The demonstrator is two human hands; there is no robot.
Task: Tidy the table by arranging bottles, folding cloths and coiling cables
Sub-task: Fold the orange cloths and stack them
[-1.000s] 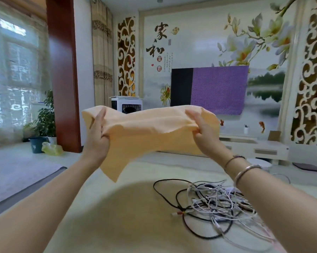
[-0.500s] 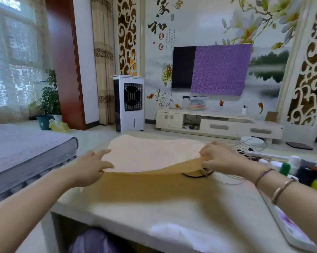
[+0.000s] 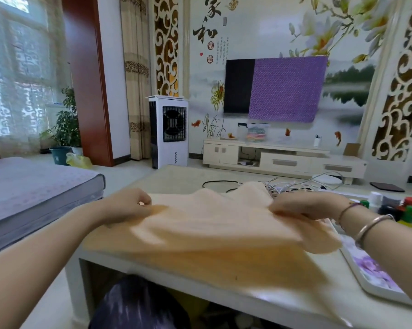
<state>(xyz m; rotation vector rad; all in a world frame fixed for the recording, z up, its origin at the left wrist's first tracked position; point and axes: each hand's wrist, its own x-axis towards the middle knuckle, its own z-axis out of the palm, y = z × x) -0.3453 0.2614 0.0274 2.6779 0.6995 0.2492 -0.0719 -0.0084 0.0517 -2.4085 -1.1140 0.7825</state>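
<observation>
A pale orange cloth [image 3: 207, 224] is spread over the near part of the low cream table [image 3: 283, 302], its upper layer lifted and rippled. My left hand [image 3: 129, 205] pinches the cloth's left edge with curled fingers. My right hand [image 3: 302, 205] grips its right edge. Behind the cloth lies a tangle of white and black cables [image 3: 290, 185]. Several bottles [image 3: 404, 207] with green and red caps stand at the table's right side, partly behind my right wrist.
A white tray with a purple flower print [image 3: 371, 274] lies at the table's right, under my forearm. A grey mattress [image 3: 34, 186] is at the left. Across the floor stand an air cooler [image 3: 168, 131] and a TV cabinet [image 3: 283, 160].
The cloth came down from in front of me onto the table. Both hands now hold its side edges and the upper layer has been drawn toward me, bunching into ripples.
</observation>
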